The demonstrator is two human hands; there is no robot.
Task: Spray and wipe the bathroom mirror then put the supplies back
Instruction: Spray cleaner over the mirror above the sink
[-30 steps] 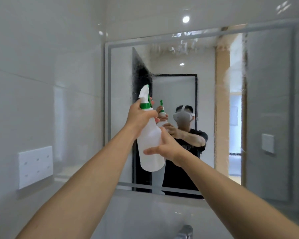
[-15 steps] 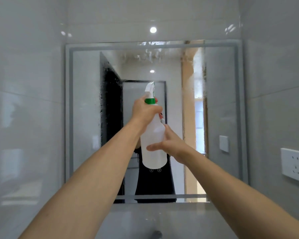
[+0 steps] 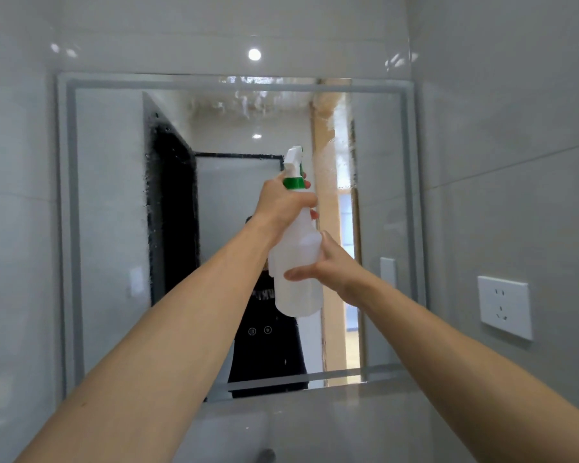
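A translucent white spray bottle (image 3: 298, 289) with a green collar and white trigger head is held up in front of the bathroom mirror (image 3: 107, 195). My left hand (image 3: 281, 203) grips its neck just under the collar, fingers wrapped round to the trigger side. My right hand (image 3: 328, 267) holds the bottle's body from the right, thumb across the front. The nozzle points at the mirror's upper middle. Spray droplets and foam streaks cover the glass along the top and down the upper right. No cloth is in view.
A white wall socket (image 3: 504, 307) sits on the tiled wall to the right of the mirror. The rim of a white basin (image 3: 234, 429) and the top of a tap (image 3: 264, 456) show at the bottom edge. Grey tiles surround the mirror.
My view swung from the mirror's left side to face it squarely. The bottle and both hands moved right across the glass. Both grips stayed the same.
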